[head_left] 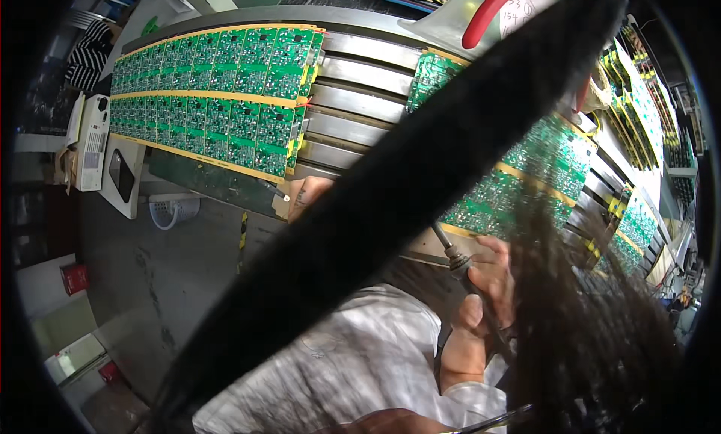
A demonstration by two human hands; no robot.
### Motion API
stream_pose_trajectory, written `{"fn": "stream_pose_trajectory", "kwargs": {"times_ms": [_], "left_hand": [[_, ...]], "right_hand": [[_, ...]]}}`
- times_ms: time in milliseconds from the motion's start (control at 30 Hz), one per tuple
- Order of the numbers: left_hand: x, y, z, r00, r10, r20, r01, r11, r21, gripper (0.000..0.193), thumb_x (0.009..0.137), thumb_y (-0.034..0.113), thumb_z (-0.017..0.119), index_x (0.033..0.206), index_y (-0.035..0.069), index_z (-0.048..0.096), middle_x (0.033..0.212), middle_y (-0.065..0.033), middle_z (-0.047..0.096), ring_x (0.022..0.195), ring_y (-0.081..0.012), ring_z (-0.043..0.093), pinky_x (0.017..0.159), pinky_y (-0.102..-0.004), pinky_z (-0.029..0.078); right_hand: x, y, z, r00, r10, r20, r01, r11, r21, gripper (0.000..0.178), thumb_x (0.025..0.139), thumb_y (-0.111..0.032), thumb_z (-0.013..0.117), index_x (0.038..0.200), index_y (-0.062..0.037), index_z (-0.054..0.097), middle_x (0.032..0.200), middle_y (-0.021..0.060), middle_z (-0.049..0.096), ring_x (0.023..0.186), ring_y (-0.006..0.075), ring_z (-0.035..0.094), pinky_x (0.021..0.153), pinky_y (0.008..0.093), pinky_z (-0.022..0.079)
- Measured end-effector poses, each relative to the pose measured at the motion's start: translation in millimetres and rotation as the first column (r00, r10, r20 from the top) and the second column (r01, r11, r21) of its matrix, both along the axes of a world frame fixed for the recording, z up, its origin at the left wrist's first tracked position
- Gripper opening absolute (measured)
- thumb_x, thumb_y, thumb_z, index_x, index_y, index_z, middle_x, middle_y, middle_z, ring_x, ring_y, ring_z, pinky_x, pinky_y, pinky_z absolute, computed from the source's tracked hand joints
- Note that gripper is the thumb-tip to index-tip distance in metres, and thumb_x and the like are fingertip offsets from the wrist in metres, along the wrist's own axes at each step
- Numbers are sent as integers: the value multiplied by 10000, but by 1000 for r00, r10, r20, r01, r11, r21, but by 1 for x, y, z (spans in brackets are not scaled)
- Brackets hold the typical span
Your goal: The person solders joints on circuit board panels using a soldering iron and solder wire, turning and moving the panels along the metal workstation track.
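Observation:
My right hand (492, 284) is closed around a soldering iron (455, 257) at the near edge of a green circuit board panel (481, 205). The iron's shaft points up toward the panel, but its tip is hidden behind a dark band crossing the view. My left hand (309, 189) is close to the near right corner of another long green panel (218, 122). Only part of that hand shows beside the band, so what its fingers do is hidden. Both panels have tan edge strips and lie across metal rails (360, 99).
A red-handled tool (488, 17) lies at the far side. Upright boards (631, 103) stand in a row at the right. On the left are a white box-shaped device (93, 145) and a white basket (174, 211). Dark hair covers the lower right.

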State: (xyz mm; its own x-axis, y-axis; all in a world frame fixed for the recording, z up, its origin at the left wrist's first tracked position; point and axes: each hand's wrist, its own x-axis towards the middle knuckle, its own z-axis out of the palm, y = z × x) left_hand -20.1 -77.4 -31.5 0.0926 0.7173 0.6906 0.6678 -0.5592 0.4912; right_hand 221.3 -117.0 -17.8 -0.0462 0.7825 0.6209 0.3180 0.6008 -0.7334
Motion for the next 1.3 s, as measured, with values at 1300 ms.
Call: {"fn": "stream_pose_trajectory", "kwargs": {"times_ms": [1300], "left_hand": [[13,-1,-2,998,-70,-6,70,996,-60,192,751,85,780,934,103,722,755,7,550,736,-228,565,771,-395,413]], "right_hand": [[-4,-5,1,994,22,109,-23,1000,7,144,883,-161,672,939,-31,698,742,85,662,670,231,664,1026,636,502]]}}
